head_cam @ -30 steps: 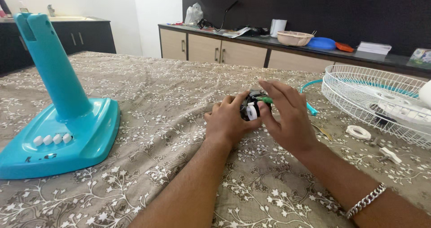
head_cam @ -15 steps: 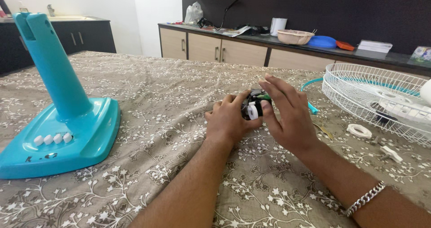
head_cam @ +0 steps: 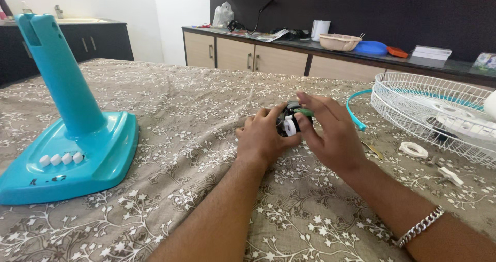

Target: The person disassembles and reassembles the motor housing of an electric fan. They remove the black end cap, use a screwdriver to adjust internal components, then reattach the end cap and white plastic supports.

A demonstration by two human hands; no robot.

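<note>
both forearms reach out over the floral tablecloth (head_cam: pixel 170 112), a silver bracelet (head_cam: pixel 419 226) on the right wrist, and the left hand (head_cam: pixel 264 140) and right hand (head_cam: pixel 330 133) meet mid-table, fingers of both curled around a small black, white and green fan part (head_cam: pixel 289 121) held between them just above the cloth. off to the left stands the turquoise fan base (head_cam: pixel 72 143) with its white buttons; to the right lie a white ring (head_cam: pixel 414 149) and a white wire fan guard (head_cam: pixel 439 109), and beyond them a dark counter (head_cam: pixel 361 53) carries bowls and clutter.
</note>
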